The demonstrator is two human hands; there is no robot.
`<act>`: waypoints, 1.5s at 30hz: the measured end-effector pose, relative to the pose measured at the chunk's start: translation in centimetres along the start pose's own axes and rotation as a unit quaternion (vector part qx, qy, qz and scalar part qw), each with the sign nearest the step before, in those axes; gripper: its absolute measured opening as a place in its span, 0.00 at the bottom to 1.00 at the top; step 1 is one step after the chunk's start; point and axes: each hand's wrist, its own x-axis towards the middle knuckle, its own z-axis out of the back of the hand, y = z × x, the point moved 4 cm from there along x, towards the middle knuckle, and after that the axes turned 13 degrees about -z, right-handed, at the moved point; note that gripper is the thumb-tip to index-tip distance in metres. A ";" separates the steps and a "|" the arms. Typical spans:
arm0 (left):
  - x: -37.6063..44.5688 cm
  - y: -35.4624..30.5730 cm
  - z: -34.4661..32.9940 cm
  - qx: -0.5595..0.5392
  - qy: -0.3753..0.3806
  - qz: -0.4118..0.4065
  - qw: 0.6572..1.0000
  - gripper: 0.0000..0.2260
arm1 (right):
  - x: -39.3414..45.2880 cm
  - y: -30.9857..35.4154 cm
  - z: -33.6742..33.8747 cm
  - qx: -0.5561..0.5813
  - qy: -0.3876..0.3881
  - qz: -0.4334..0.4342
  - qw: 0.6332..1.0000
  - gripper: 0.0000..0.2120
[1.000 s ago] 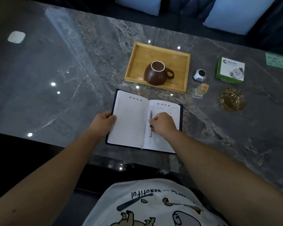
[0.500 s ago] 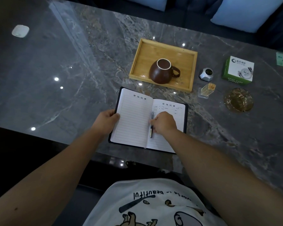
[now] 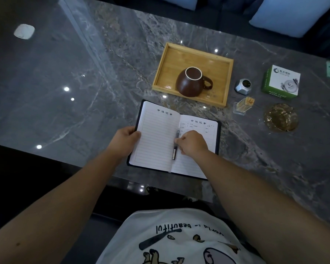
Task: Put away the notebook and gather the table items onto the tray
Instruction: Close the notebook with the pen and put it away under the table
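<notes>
Because the notebook (image 3: 171,140) lies open and flat near my edge of the worktop (image 3: 84,92), I have my left hand (image 3: 125,141) curled over the outer edge of the left page, thumb on top, pinning that side so the book cannot slide. My right hand (image 3: 193,143) rests on the right page with its fingertips closed on the pen (image 3: 175,144), which lies along the gutter; I judge the pen has to come out before the covers can shut. That grip is a light pinch at the barrel, not a fist.

Just beyond the notebook stands the wooden tray (image 3: 223,80), with a brown mug (image 3: 191,82) upside down on it, handle to the right. To the tray's right, apart from it, wait a small silver faceted object (image 3: 243,86), a clear holder of toothpicks (image 3: 243,106), a green and white box (image 3: 281,81) and an amber glass ashtray (image 3: 280,117). I reckon these are what must go onto the tray.

The worktop is glossy grey marble with pale veins, mirroring ceiling lights as bright dots. A white dish (image 3: 24,31) sits far off at the left. Behind is a dark sofa with pale blue cushions (image 3: 290,14); the room is dim.
</notes>
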 end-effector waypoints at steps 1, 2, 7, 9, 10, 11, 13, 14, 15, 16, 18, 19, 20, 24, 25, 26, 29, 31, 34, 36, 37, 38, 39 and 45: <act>-0.1 -0.1 0.0 0.002 0.001 -0.001 1.000 0.09 | 0.1 0.0 0.0 -0.005 -0.002 0.001 1.000 0.16; -0.2 -0.3 0.0 0.002 0.001 -0.001 1.000 0.09 | 0.1 0.0 0.1 -0.011 -0.004 0.002 1.000 0.17; -0.5 -1.3 -0.1 0.002 0.004 -0.011 1.000 0.09 | 0.4 -0.5 0.2 -0.020 -0.004 0.011 1.000 0.20; -0.7 -1.8 -0.2 0.002 0.007 -0.025 1.000 0.09 | 0.3 -0.9 0.4 -0.015 -0.001 0.021 1.000 0.20; -0.8 -2.2 -0.3 0.001 0.009 -0.032 0.999 0.09 | 0.3 -1.3 0.7 -0.016 -0.002 0.028 0.999 0.20; -0.9 -2.5 -0.4 0.002 0.012 -0.039 0.999 0.09 | 0.2 -1.7 1.0 -0.020 -0.007 0.035 0.999 0.20; -1.0 -3.1 -0.5 0.002 0.016 -0.049 0.999 0.09 | 0.1 -2.8 1.8 -0.042 -0.029 0.046 0.998 0.18; -1.1 -3.4 -0.6 0.003 0.016 -0.052 0.999 0.09 | 0.1 -3.5 2.2 -0.063 -0.045 0.052 0.996 0.16; -1.2 -3.6 -0.8 0.006 0.016 -0.056 0.998 0.09 | 0.0 -4.2 2.7 -0.088 -0.063 0.057 0.993 0.13; -1.2 -3.8 -0.9 0.011 0.017 -0.061 0.998 0.08 | 0.0 -5.0 3.3 -0.113 -0.081 0.059 0.989 0.11; -1.3 -4.3 -1.3 0.020 0.017 -0.070 0.997 0.07 | 0.1 -6.9 4.3 -0.146 -0.107 0.056 0.982 0.09; -1.4 -4.6 -1.5 0.027 0.015 -0.076 0.997 0.07 | 0.1 -8.0 4.8 -0.152 -0.117 0.058 0.980 0.11; -1.4 -4.9 -1.7 0.034 0.013 -0.083 0.996 0.07 | 0.0 -9.1 5.3 -0.153 -0.125 0.063 0.978 0.15; -1.5 -6.0 -2.8 0.058 0.018 -0.101 0.993 0.06 | 0.1 -12.7 6.6 -0.201 -0.148 0.049 0.967 0.29; -1.6 -6.2 -3.1 0.068 0.020 -0.103 0.992 0.05 | 0.3 -13.4 6.8 -0.227 -0.151 0.041 0.961 0.31; -1.6 -6.6 -3.5 0.082 0.024 -0.107 0.991 0.04 | 0.4 -13.9 7.0 -0.246 -0.155 0.041 0.956 0.32; -1.9 -7.5 -4.6 0.128 0.018 -0.121 0.984 0.05 | 0.6 -14.2 7.1 -0.297 -0.178 0.070 0.936 0.34; -2.1 -8.0 -5.7 0.138 0.024 -0.123 0.982 0.04 | 0.8 -14.4 7.3 -0.320 -0.189 0.074 0.925 0.34; -2.4 -8.8 -7.2 0.152 0.039 -0.127 0.979 0.05 | 1.0 -14.8 7.3 -0.330 -0.179 0.065 0.925 0.35; -2.6 -9.3 -8.3 0.159 0.053 -0.134 0.977 0.06 | 1.2 -15.0 7.3 -0.333 -0.176 0.068 0.924 0.35; -2.7 -9.5 -8.9 0.163 0.059 -0.136 0.975 0.07 | 1.2 -15.0 7.3 -0.333 -0.176 0.069 0.924 0.36; -2.8 -9.7 -9.6 0.167 0.063 -0.138 0.974 0.07 | 1.2 -15.0 7.3 -0.332 -0.176 0.069 0.924 0.36; -2.9 -9.8 -10.3 0.173 0.065 -0.140 0.973 0.08 | 1.3 -15.1 7.3 -0.331 -0.176 0.068 0.925 0.36; -3.2 -10.5 -15.9 0.213 0.079 -0.188 0.955 0.24 | 1.4 -15.2 7.2 -0.311 -0.172 0.067 0.932 0.35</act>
